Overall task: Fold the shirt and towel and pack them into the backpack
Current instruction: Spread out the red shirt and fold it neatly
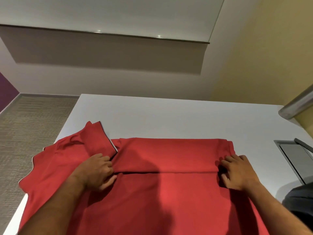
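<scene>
Red shirt, no readable label, pinched at its fold by left grip and right grip.

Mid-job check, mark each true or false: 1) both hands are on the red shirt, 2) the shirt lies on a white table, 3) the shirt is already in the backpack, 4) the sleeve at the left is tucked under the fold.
1) True: left hand and right hand grip the red shirt at its fold.
2) True: it lies on the white table.
3) False: it lies on the table, part-folded.
4) False: the sleeve sticks out uncovered.
</scene>
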